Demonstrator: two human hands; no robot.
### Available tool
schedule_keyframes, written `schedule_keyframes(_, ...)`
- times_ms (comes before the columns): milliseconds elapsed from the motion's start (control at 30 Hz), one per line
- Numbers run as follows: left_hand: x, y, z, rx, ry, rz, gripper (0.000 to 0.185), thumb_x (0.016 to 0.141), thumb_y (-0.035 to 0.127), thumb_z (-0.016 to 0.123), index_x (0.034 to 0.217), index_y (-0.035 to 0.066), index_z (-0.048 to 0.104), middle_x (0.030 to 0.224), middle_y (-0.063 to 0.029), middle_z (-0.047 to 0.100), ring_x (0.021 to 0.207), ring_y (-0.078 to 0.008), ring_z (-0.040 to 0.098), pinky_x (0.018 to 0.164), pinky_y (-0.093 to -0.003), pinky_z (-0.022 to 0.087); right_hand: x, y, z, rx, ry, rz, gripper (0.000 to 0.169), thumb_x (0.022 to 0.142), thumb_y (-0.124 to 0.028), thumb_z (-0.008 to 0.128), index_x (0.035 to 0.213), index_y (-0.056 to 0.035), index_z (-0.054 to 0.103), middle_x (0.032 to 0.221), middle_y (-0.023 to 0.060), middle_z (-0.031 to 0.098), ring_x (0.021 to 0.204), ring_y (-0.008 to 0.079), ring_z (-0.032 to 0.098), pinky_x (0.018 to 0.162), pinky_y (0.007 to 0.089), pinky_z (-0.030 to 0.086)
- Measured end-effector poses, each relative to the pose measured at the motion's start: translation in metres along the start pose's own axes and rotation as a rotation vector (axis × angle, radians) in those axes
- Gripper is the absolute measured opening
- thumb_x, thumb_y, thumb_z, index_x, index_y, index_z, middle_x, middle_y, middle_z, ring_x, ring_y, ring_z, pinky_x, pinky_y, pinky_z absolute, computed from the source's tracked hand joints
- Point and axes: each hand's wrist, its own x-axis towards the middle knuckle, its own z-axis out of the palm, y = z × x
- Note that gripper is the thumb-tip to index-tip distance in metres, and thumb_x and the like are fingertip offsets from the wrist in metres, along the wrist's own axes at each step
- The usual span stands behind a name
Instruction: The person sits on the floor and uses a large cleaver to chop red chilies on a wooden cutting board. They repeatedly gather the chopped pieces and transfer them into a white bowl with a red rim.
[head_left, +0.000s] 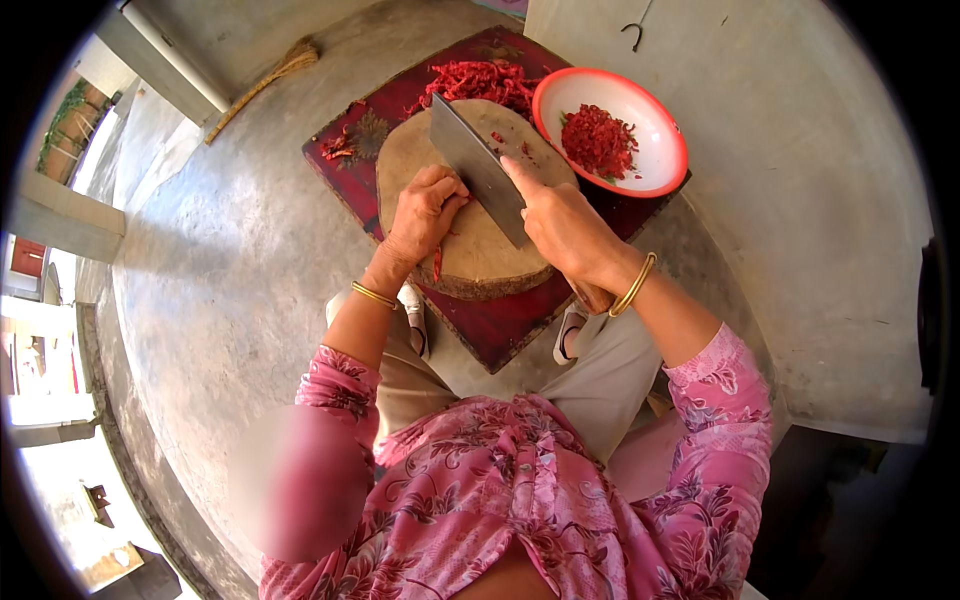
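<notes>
A thick round wooden chopping block (495, 262) rests on a low red table. My right hand (566, 225) grips a wide-bladed cleaver (476, 169), its index finger stretched along the blade's spine. Against the block, just left of the blade, my left hand (429, 210) pinches red chili peppers, mostly hidden by the fingers; one dried red chili (438, 262) hangs below it. Small chili pieces lie on the block right of the blade. Beyond the block is a heap of whole red chilies (487, 81). Chopped red chili (600, 141) fills part of a white enamel basin (651, 116) with a red rim.
The low table (487, 330) has a patterned red top, with chili scraps (337, 146) at its left corner. A straw broom (262, 86) lies on the concrete floor at upper left. A plain wall (810, 225) stands on the right, with a dark hook (634, 36) against it.
</notes>
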Motion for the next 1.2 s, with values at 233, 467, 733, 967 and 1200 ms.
schedule_keyframes(233, 0.0, 0.0, 0.001, -0.022, -0.026, -0.031, 0.01, 0.074, 0.002, 0.066, 0.083, 0.004, 0.061, 0.089, -0.0098, 0.059, 0.086, -0.0302, 0.058, 0.075, -0.0375, 0.048, 0.02, 0.003, 0.007, -0.065, -0.066, -0.047, 0.061, 0.078, 0.002, 0.051, 0.133, 0.0151, 0.031, 0.071, 0.0243, 0.061, 0.067, 0.039, 0.061, 0.061, 0.0474, 0.047)
schedule_keyframes(467, -0.003, 0.003, 0.002, -0.008, -0.018, 0.005, 0.015, 0.073, 0.002, 0.066, 0.087, 0.003, 0.063, 0.093, -0.0103, 0.06, 0.088, -0.0311, 0.058, 0.077, -0.0381, 0.049, 0.077, -0.006, 0.028, -0.125, 0.012, -0.012, 0.06, 0.077, 0.001, 0.05, 0.135, 0.01, 0.035, 0.077, 0.0264, 0.063, 0.073, 0.0422, 0.062, 0.067, 0.048, 0.049)
schedule_keyframes(733, -0.006, 0.0, 0.0, -0.002, -0.059, -0.005, 0.022, 0.072, -0.001, 0.065, 0.093, 0.004, 0.065, 0.102, -0.0108, 0.06, 0.094, -0.0322, 0.058, 0.083, -0.0401, 0.048, 0.081, 0.018, 0.022, -0.074, 0.117, -0.045, 0.054, 0.08, -0.001, 0.047, 0.132, 0.0096, 0.04, 0.08, 0.0293, 0.062, 0.077, 0.0408, 0.062, 0.068, 0.0464, 0.049)
schedule_keyframes(967, 0.012, 0.009, 0.017, -0.061, -0.094, -0.024, 0.023, 0.072, 0.0, 0.066, 0.094, 0.004, 0.06, 0.102, -0.0109, 0.059, 0.094, -0.0313, 0.059, 0.081, -0.0384, 0.049, 0.051, 0.039, 0.003, -0.049, 0.142, 0.011, 0.055, 0.081, 0.001, 0.047, 0.134, 0.0085, 0.037, 0.078, 0.0289, 0.059, 0.07, 0.0395, 0.061, 0.064, 0.0451, 0.047)
schedule_keyframes(1200, 0.012, 0.01, 0.016, -0.006, -0.073, 0.005, 0.021, 0.071, -0.001, 0.067, 0.089, 0.004, 0.059, 0.096, -0.01, 0.058, 0.092, -0.0305, 0.059, 0.079, -0.0379, 0.049, 0.017, 0.026, -0.006, -0.009, 0.185, -0.116, 0.058, 0.08, 0.003, 0.049, 0.135, 0.0103, 0.034, 0.065, 0.0227, 0.056, 0.059, 0.0364, 0.057, 0.057, 0.043, 0.044)
